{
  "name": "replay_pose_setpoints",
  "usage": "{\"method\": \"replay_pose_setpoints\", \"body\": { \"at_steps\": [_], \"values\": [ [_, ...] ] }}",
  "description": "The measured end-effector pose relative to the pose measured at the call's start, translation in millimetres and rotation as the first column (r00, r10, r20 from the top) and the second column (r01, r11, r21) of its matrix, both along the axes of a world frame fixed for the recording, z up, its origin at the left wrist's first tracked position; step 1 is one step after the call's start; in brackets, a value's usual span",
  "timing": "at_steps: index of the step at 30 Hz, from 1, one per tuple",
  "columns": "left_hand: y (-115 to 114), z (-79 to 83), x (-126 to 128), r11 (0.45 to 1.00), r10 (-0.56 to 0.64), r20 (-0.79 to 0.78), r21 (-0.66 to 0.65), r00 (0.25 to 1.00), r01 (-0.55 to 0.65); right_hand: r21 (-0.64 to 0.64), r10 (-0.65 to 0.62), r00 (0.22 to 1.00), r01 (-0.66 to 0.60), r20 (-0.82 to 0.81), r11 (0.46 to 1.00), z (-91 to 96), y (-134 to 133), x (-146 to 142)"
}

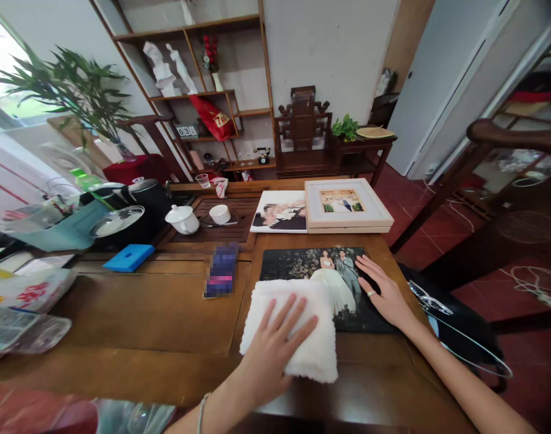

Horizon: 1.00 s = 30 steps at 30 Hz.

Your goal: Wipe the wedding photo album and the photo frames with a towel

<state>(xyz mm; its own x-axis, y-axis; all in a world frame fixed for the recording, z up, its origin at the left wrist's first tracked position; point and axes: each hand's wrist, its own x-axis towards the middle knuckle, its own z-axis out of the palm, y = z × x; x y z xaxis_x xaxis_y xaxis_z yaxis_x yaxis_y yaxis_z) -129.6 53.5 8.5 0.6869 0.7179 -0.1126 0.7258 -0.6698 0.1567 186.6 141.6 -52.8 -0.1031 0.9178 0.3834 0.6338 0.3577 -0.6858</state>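
Observation:
My left hand (270, 352) lies flat, fingers spread, on a white fluffy towel (298, 325) that covers the left part of a dark wedding photo print (302, 262) on the wooden table (144, 313). At the print's right edge my right hand (384, 292) rests flat with its fingers stretched out and a ring on one finger. Neither hand grips anything.
Behind the print lie another photo print (280, 212) and a white framed photo (345, 205). A phone (221, 271), a blue box (128, 257), white teacups (182, 220) on a tea tray, a kettle (146, 193) and plastic bags (26, 289) fill the left side.

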Motion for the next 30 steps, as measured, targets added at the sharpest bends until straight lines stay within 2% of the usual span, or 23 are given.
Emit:
{"method": "replay_pose_setpoints", "body": {
  "at_steps": [3, 8, 11, 14, 17, 19, 21, 23, 26, 30],
  "values": [
    [26, 0.3, -7, 0.999, 0.048, 0.037, 0.0, 0.998, -0.048, -0.001, 0.005, 1.0, -0.005, 0.0, 1.0, 0.0, 0, 0],
    [104, 3.6, -10, 0.98, 0.19, 0.085, 0.037, 0.978, -0.194, 0.004, 0.002, 1.0, -0.002, -0.012, 1.0, -0.2, 1, 1],
    [127, 7.2, -8, 0.968, 0.246, 0.043, 0.041, 0.968, -0.248, 0.0, 0.002, 1.0, -0.002, -0.009, 1.0, 0.2, 1, 1],
    [114, 10.9, -6, 0.968, 0.246, -0.008, 0.062, 0.969, -0.245, -0.002, 0.007, 1.0, -0.007, 0.002, 1.0, 0.5, 1, 1],
    [73, 16.1, -6, 0.971, 0.237, -0.055, 0.038, 0.97, -0.235, 0.002, 0.005, 1.0, -0.005, 0.01, 1.0, 0.4, 1, 0],
    [40, 20.9, -6, 0.978, 0.201, -0.071, -0.034, 0.977, -0.204, 0.002, 0.003, 1.0, -0.003, 0.012, 1.0, 0.2, 0, 0],
    [11, 25.9, -6, 0.984, 0.123, -0.061, -0.125, 0.991, -0.129, -0.001, 0.001, 1.0, -0.001, 0.01, 1.0, 0.1, 0, 0],
    [-6, 29.6, -6, 0.98, 0.049, -0.025, -0.194, 0.998, -0.053, -0.005, -0.002, 1.0, 0.002, 0.006, 1.0, 0.1, 0, 0],
    [3, 30.6, -7, 0.974, 0.03, 0.032, -0.224, 0.999, -0.023, 0.0, -0.003, 1.0, 0.003, 0.004, 1.0, 0.6, 0, 0],
    [62, 25.0, -2, 0.98, 0.105, 0.075, -0.178, 0.992, -0.09, 0.011, 0.0, 1.0, 0.0, 0.008, 1.0, 0.8, 0, 0]
  ]
}}
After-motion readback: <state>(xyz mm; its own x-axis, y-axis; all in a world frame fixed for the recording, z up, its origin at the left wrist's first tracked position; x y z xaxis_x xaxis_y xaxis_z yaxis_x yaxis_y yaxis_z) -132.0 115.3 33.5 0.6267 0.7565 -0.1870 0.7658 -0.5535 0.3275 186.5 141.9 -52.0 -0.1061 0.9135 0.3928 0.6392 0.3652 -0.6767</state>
